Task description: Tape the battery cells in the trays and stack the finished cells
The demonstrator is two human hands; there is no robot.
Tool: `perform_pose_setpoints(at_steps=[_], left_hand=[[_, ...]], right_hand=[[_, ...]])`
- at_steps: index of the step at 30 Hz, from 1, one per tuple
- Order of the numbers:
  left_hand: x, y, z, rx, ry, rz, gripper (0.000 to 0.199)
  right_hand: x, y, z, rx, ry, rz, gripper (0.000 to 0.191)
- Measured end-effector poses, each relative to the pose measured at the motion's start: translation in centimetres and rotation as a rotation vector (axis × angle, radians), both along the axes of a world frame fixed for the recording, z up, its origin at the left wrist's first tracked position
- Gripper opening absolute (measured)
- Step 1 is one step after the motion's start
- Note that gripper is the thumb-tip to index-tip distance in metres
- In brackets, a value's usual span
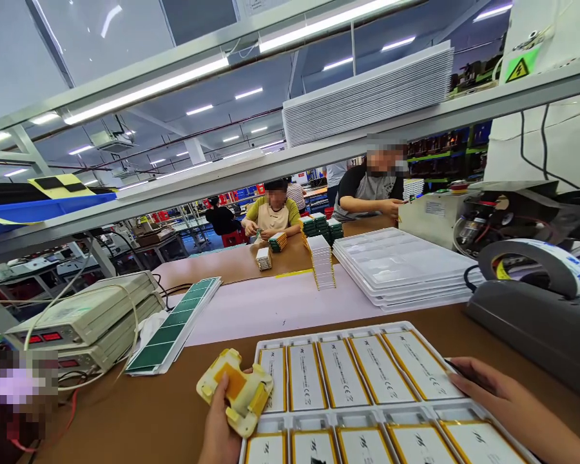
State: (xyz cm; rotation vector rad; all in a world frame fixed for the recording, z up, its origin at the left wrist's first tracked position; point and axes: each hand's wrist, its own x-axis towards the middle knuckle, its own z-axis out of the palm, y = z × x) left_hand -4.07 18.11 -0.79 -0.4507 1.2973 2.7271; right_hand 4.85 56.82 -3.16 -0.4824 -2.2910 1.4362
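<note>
My left hand (221, 419) is closed on a cream plastic fixture (244, 403) with yellow-orange tape patches, thumb on its top face, at the left edge of a white tray. That white plastic tray (314, 417) holds two rows of flat white battery packs (345, 374) with yellow taped edges, printed with text and a CE mark. At the tray's right edge my right hand (493, 386) is closed around a thin dark pen-like tool (468, 372), its fingertips by the tray rim. The tool's exact kind is unclear.
Stacked white trays (401, 264) stand ahead right, near a tape roll (536, 264) on a grey dispenser (536, 328). On the left are instruments (77, 322) with red displays and green-topped sheets (174, 328). A stack of packs (321, 261) stands ahead; co-workers sit beyond.
</note>
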Motion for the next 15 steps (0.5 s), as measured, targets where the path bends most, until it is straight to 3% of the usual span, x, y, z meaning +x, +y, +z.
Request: perform_pose_setpoints(at_steps=[4,10,15], left_hand=[[0.0,0.0,-0.1,-0.026,-0.006,0.008,0.039],[0.0,0.2,0.1,-0.024,-0.003,0.024,0.040],[0.0,0.1,0.0,-0.025,-0.008,0.032,0.037]], right_hand=[[0.1,0.1,0.0,-0.122,-0.091,0.081,0.052],[-0.3,1.4,-2.2,-0.082,-0.044,0.071,0.048],[0.0,0.8,-1.2,-0.138,-0.093,0.084,0.050]])
